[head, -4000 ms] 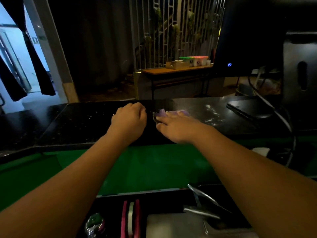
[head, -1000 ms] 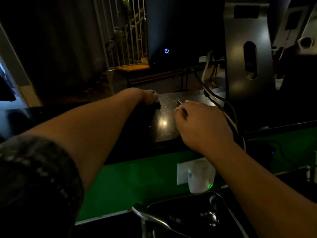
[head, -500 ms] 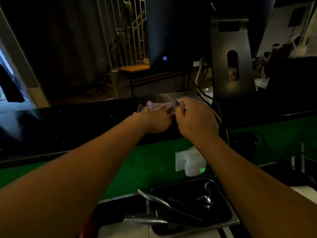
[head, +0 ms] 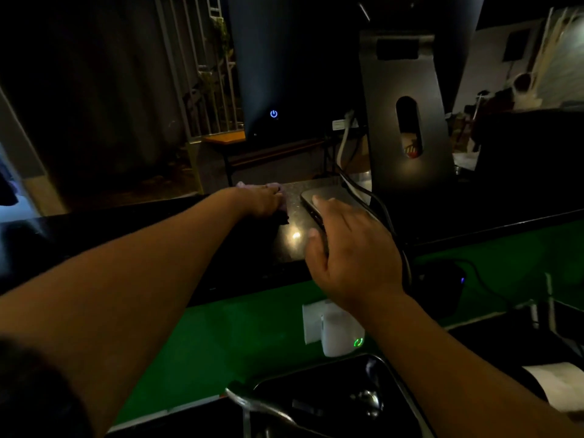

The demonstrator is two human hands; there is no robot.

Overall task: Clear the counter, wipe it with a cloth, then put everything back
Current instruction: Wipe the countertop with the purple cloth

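Left hand (head: 264, 202) palm-down on purple cloth (head: 275, 187), finger curl hidden | cloth at dark counter's (head: 294, 246) far edge, 10 o'clock of flat grey device (head: 330, 193) | right hand (head: 346, 251) fingers spread flat atop device, likely steadying or shifting it so wiping reaches beside it | cables (head: 384, 213) trail at its 3 o'clock.

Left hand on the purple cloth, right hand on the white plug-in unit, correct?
No. In the head view the left hand is on the purple cloth, but the right hand rests on the flat grey device on the counter.
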